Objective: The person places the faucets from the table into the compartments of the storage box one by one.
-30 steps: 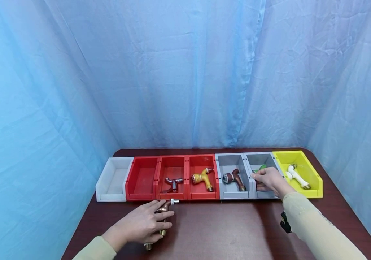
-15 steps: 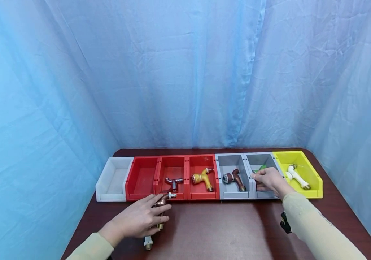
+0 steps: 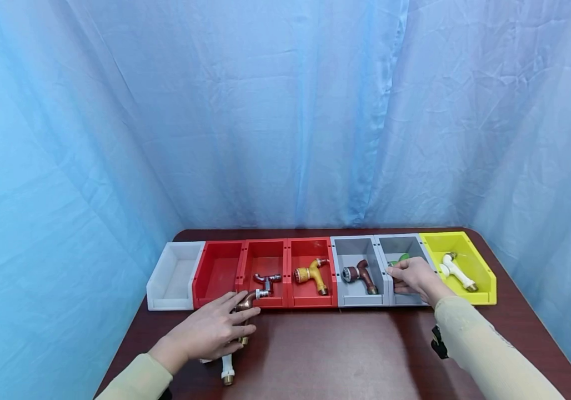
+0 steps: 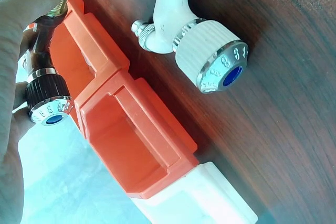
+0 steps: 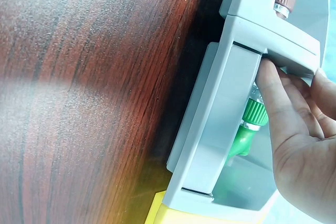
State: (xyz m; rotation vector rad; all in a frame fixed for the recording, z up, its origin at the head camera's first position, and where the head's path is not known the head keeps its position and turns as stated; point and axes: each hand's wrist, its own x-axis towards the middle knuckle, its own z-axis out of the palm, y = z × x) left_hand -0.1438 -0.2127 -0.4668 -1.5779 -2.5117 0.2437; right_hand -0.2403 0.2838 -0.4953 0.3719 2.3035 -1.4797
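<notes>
My left hand [image 3: 210,332] grips a dark copper-coloured tap [image 4: 39,51] just in front of the red bins; its thumb lies at the brass threaded end. The tap's ribbed knob and chrome spout show beside the fingers. Under this hand, a white tap [image 4: 170,9] lies on the table, partly hidden in the head view. My right hand [image 3: 415,278] reaches into a grey bin [image 5: 226,103], its fairly straight fingers touching the side wall and its thumb at the wall's edge. Beside those fingers, inside the bin, lies a green tap [image 5: 244,140].
Across the dark wood table [image 3: 345,355] runs a row of bins. A small metal tap [image 3: 268,283], a yellow tap [image 3: 315,275], a brown tap [image 3: 362,275] and a white tap [image 3: 457,271] lie in separate bins. The white bin [image 3: 158,280] ends the row at left.
My left hand has moved a little forward and left with the copper-coloured tap, uncovering more of the white tap below. My right hand has stayed at the grey bin.
</notes>
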